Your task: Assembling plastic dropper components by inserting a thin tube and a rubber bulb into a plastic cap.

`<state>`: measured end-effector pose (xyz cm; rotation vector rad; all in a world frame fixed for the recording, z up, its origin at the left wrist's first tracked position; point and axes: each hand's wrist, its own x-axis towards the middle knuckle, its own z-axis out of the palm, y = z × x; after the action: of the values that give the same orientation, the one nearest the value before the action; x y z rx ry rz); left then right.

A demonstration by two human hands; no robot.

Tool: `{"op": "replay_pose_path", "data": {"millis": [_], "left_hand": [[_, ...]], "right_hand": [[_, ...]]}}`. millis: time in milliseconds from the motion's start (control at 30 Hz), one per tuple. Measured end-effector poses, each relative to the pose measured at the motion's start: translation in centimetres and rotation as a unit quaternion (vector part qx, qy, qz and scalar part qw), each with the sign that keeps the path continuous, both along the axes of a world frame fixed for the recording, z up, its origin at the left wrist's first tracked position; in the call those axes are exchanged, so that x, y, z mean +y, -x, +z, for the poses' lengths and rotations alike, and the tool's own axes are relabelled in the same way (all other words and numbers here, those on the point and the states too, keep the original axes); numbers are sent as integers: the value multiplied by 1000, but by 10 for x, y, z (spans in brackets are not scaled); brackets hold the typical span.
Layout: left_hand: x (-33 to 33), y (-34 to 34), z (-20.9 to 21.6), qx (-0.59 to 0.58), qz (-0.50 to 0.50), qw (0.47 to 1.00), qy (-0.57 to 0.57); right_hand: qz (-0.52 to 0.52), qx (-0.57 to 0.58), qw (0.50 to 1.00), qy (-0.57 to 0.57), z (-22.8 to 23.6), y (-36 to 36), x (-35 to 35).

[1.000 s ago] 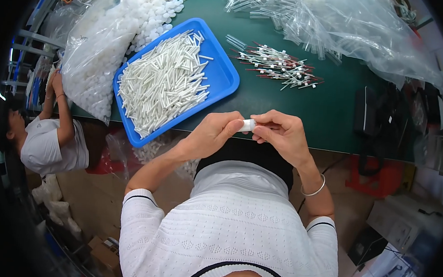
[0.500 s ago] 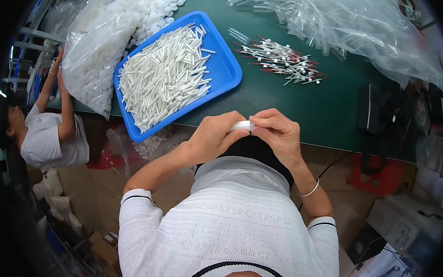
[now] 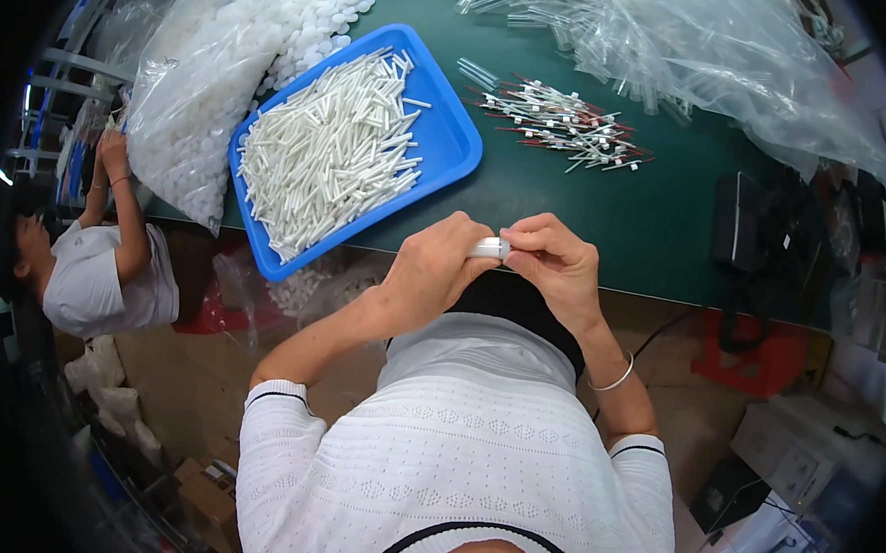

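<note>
A small white tube (image 3: pixel 489 247) is pinched between my left hand (image 3: pixel 431 272) and my right hand (image 3: pixel 556 263), just in front of the near edge of the green table (image 3: pixel 607 215). Both hands close on it from either end, fingertips touching. A blue tray (image 3: pixel 452 137) heaped with several white tubes lies on the table to the upper left of my hands. A loose pile of thin parts with red and white ends (image 3: pixel 566 125) lies beyond my right hand.
A clear bag of white caps (image 3: pixel 207 94) leans at the tray's left. Large clear plastic bags (image 3: pixel 715 60) cover the table's far right. A dark box (image 3: pixel 739 220) sits at the right. Another person in white (image 3: pixel 98 258) works at the left.
My hands have stayed together on the white tube, with only small finger shifts. The view has drifted slightly.
</note>
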<state>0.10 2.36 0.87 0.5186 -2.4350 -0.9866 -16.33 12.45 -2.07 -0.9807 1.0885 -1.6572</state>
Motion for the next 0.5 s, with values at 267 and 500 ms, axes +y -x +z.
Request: {"op": "replay_pose_path", "data": {"millis": [267, 500], "left_hand": [[1, -4, 0, 21, -8, 996, 84], [4, -4, -5, 37, -2, 995, 96]], "right_hand": [[21, 155, 988, 5, 7, 2, -1], [79, -64, 994, -26, -2, 0, -5]]}}
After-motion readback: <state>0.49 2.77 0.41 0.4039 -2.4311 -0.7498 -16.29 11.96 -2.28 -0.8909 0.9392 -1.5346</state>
